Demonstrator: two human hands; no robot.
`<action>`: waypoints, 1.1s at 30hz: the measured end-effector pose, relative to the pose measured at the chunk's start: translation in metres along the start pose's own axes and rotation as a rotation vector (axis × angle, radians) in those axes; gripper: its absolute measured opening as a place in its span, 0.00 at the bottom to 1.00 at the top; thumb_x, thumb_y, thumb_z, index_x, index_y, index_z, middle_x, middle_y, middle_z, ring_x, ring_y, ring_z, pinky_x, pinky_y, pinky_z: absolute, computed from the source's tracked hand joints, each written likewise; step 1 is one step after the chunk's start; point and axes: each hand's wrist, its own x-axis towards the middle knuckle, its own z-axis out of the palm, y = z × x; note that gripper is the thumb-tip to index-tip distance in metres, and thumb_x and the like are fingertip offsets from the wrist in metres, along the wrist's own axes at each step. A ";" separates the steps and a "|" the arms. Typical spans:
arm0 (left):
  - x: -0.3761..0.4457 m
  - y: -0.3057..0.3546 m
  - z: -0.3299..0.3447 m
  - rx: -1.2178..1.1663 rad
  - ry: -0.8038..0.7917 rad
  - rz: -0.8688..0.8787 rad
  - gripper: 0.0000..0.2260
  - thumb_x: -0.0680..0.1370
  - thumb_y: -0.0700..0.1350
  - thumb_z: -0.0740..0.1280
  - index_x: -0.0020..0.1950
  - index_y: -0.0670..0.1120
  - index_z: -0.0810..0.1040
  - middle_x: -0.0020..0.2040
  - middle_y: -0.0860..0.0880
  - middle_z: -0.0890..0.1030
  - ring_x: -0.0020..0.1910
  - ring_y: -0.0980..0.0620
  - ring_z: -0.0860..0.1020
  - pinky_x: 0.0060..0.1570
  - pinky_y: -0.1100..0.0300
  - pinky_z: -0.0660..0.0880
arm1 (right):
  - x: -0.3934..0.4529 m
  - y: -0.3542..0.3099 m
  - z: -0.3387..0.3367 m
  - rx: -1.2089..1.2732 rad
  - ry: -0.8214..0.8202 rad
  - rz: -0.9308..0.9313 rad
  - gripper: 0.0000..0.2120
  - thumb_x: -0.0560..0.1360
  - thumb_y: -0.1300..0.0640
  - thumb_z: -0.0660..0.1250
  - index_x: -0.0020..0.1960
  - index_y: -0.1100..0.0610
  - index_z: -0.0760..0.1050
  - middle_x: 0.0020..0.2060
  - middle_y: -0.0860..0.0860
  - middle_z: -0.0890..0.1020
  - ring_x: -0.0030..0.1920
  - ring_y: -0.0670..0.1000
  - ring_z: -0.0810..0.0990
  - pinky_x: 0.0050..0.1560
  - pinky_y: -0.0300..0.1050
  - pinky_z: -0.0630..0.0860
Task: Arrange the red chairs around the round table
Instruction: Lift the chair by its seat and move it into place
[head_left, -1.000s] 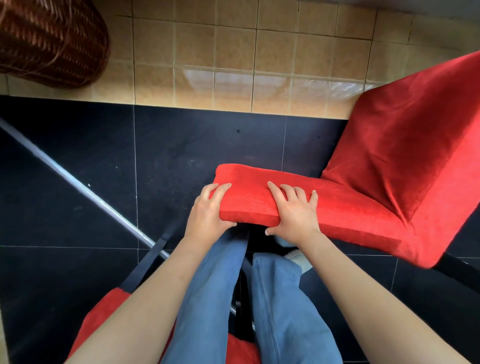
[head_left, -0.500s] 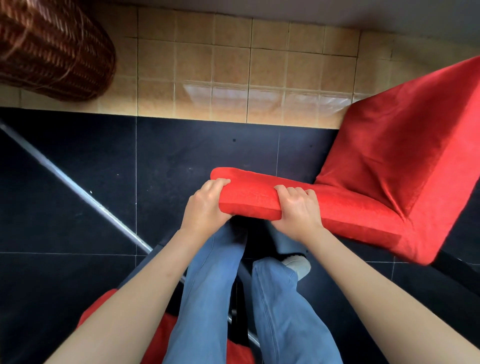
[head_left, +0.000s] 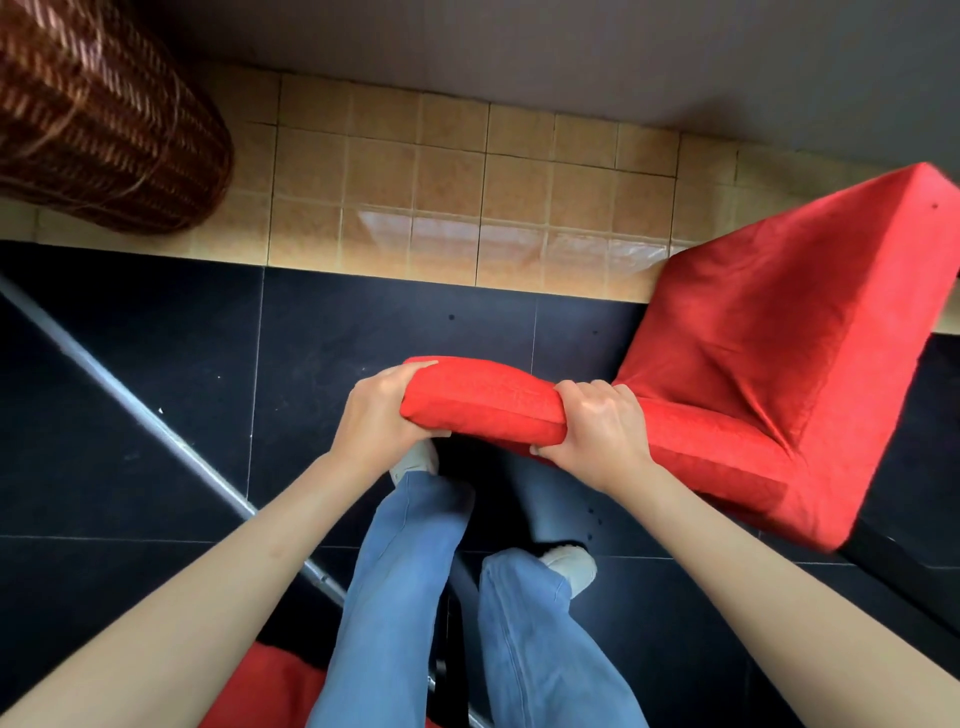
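Left hand: our left hand (head_left: 382, 415) wraps the near left corner of the red chair (head_left: 737, 364)'s seat, fingers curled over the top edge, thumb tucked under the cushion.
Right hand: our right hand (head_left: 597, 428) clamps the same front edge further right, fingers (head_left: 589, 391) bent over the top, thumb on the front face below.
Chair, landmark: we see it from above, seat front toward us, backrest rising at the far right. It sits over the black floor tiles (head_left: 130, 415), its backrest reaching over the tan tiles (head_left: 467, 171). Whether its legs touch the floor we cannot tell; one dark leg (head_left: 904, 577) shows below the right rear corner.
Below the seat: our jeans (head_left: 405, 597) and two light shoes; the left shoe (head_left: 413, 462) lies just under the seat's front edge, the right shoe (head_left: 569, 566) nearer to us.
Left of the chair: a grey metal bar (head_left: 156, 426) runs diagonally across the black tiles, passing behind our left forearm.
Far left of the chair: a brown wicker basket (head_left: 98, 119) on the tan tiles, well apart from the seat.
Nearest us, behind our legs: a patch of a second red chair (head_left: 270, 686), mostly hidden.
Round table: we cannot make one out.
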 end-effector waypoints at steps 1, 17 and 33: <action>0.000 0.005 -0.002 0.006 0.006 0.019 0.32 0.58 0.41 0.84 0.61 0.43 0.81 0.54 0.48 0.83 0.53 0.49 0.81 0.54 0.60 0.75 | -0.001 0.002 -0.004 0.008 0.013 0.011 0.28 0.63 0.36 0.74 0.52 0.55 0.76 0.45 0.50 0.82 0.48 0.55 0.78 0.49 0.48 0.65; 0.001 0.137 -0.020 0.063 0.031 0.260 0.32 0.58 0.45 0.84 0.60 0.40 0.81 0.56 0.43 0.82 0.56 0.45 0.81 0.57 0.55 0.76 | -0.054 0.052 -0.101 0.145 0.288 0.102 0.18 0.59 0.52 0.78 0.42 0.61 0.79 0.32 0.56 0.80 0.36 0.61 0.78 0.40 0.49 0.68; 0.021 0.223 -0.004 0.207 -0.182 0.303 0.34 0.60 0.44 0.83 0.65 0.50 0.79 0.61 0.50 0.81 0.63 0.49 0.76 0.66 0.38 0.66 | -0.136 0.126 -0.178 0.117 0.366 0.134 0.20 0.56 0.54 0.80 0.35 0.61 0.70 0.30 0.56 0.77 0.33 0.62 0.76 0.37 0.51 0.69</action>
